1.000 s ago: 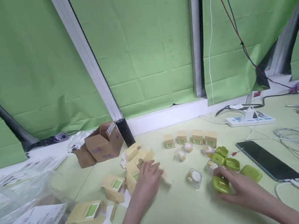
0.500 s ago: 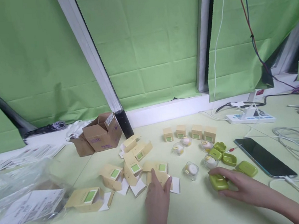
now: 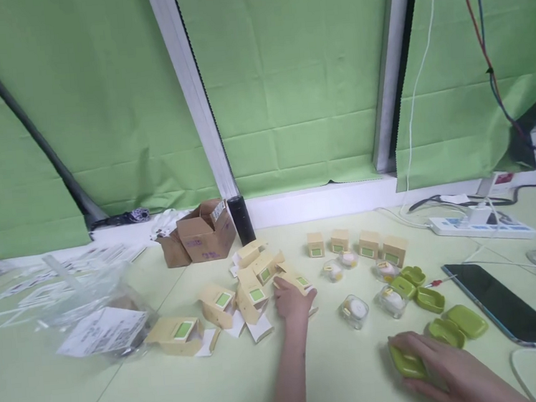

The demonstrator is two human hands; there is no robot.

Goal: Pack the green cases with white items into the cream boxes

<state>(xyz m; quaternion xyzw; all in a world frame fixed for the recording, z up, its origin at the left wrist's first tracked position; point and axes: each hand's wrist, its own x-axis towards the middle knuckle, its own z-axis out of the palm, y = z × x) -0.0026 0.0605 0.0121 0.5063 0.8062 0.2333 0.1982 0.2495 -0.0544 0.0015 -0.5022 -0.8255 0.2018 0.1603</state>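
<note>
My left hand [image 3: 291,299] rests against an open beige carton [image 3: 296,278] with a green label, fingers bent over its near side. Other opened cartons [image 3: 218,303] with white flaps lie to its left. At lower right my right hand [image 3: 432,362] grips a green case [image 3: 408,362] between thumb and fingers. Just beyond it is an open green case [image 3: 466,321], and another open one [image 3: 429,299] sits farther back. Clear boxes with white round items [image 3: 355,310] stand between my hands, with several closed beige cartons [image 3: 369,244] in a row behind them.
A brown cardboard box [image 3: 207,231] and a black cylinder [image 3: 241,221] stand at the back. On the left lies a plastic bag [image 3: 105,328] near white papers. At right are a phone [image 3: 507,305], a power strip [image 3: 481,227] and loose white cables.
The view has turned leftward, so things sit farther right. My left hand has moved the carton back beside the others. My right hand holds the green case nearer the table's front, uncovering the open case.
</note>
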